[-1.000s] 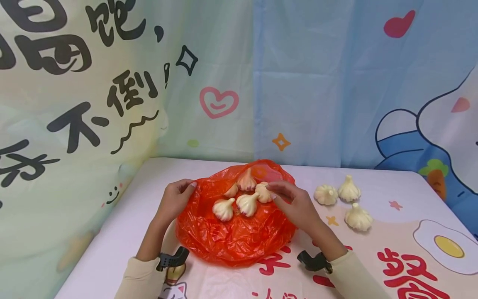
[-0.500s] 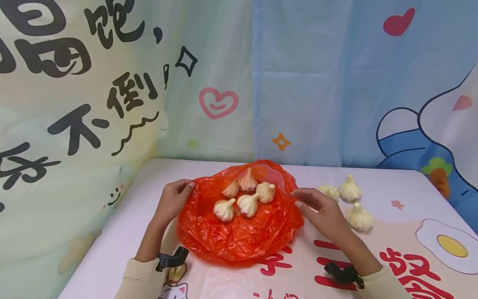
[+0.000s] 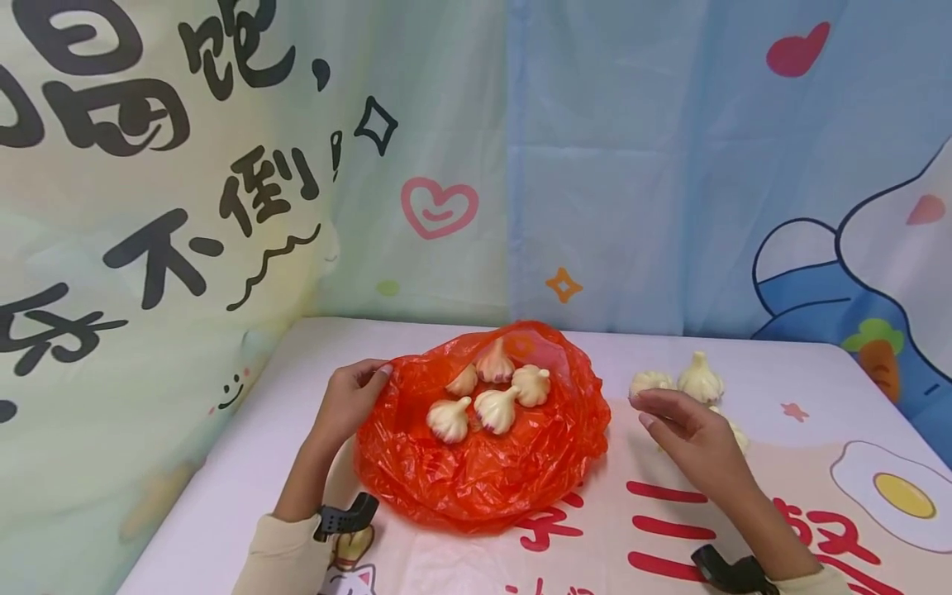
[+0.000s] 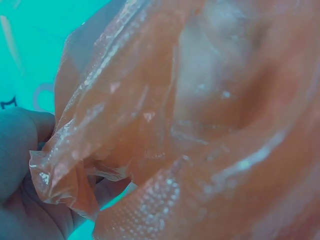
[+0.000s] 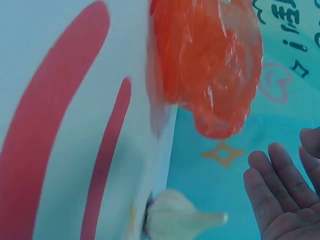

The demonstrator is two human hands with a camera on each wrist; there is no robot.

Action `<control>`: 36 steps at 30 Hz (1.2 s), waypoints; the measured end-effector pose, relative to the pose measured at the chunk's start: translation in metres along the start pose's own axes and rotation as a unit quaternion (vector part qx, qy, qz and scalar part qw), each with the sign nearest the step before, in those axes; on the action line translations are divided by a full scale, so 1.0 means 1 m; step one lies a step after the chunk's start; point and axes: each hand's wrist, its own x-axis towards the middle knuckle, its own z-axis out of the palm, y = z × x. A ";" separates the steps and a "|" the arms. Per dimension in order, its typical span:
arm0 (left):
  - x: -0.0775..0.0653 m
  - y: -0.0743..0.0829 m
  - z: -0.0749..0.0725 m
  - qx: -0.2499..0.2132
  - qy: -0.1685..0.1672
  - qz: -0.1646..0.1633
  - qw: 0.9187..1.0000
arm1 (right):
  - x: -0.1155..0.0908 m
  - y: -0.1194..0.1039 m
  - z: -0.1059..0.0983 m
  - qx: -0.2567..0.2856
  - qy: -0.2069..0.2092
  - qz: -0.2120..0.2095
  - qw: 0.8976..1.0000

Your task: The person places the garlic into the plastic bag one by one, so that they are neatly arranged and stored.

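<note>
A red plastic bag [image 3: 476,479] lies spread wide on the table, with several garlic bulbs [image 3: 496,410] in its mouth. My left hand [image 3: 349,402] pinches the bag's left rim between thumb and fingers; in the left wrist view the crumpled film [image 4: 65,175] passes between them. My right hand [image 3: 695,438] is above the table, right of the bag, and holds nothing. Its fingers are extended and loosely bent in the right wrist view. Three loose garlic bulbs [image 3: 699,378] sit close behind it, one partly hidden by the hand.
A printed cloth covers the table [image 3: 565,570], with red lettering and a fried-egg picture [image 3: 892,496]. Behind it hangs a patterned curtain [image 3: 595,207]. Black wrist cameras [image 3: 732,570] are strapped on both forearms.
My right hand has moved from a garlic bulb in the bag, past the bag's right rim, to near the loose bulbs. The rim there now spreads farther right. My left hand keeps its grip.
</note>
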 end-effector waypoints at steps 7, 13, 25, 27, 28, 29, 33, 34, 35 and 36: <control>0.000 -0.002 0.000 -0.002 0.000 -0.005 1.000 | -0.002 0.014 -0.023 -0.046 0.036 0.016 0.998; 0.000 -0.002 -0.001 0.004 0.002 -0.004 1.000 | 0.001 0.024 -0.046 -0.071 0.072 0.053 0.993; 0.000 -0.003 0.000 -0.003 -0.003 -0.001 1.000 | 0.004 0.049 -0.060 -0.127 0.052 0.120 0.983; -0.001 -0.002 -0.001 -0.008 -0.004 -0.002 1.000 | 0.005 0.053 -0.060 -0.129 0.041 0.130 0.982; 0.000 -0.002 -0.001 -0.009 -0.003 -0.003 1.000 | 0.005 0.055 -0.060 -0.129 0.037 0.134 0.982; 0.000 -0.002 -0.001 -0.010 -0.003 -0.003 1.000 | 0.006 0.057 -0.060 -0.129 0.032 0.139 0.981; 0.000 0.000 -0.001 -0.007 -0.003 -0.003 1.000 | 0.007 0.061 -0.060 -0.129 0.017 0.149 0.980; 0.000 0.000 -0.001 -0.004 -0.003 -0.002 1.000 | 0.007 0.061 -0.060 -0.130 0.013 0.150 0.980; 0.000 0.000 -0.001 -0.004 -0.003 -0.002 1.000 | 0.006 0.062 -0.060 -0.133 0.008 0.151 0.980; 0.000 0.001 -0.001 -0.004 -0.003 -0.003 1.000 | 0.006 0.063 -0.060 -0.136 0.003 0.150 0.979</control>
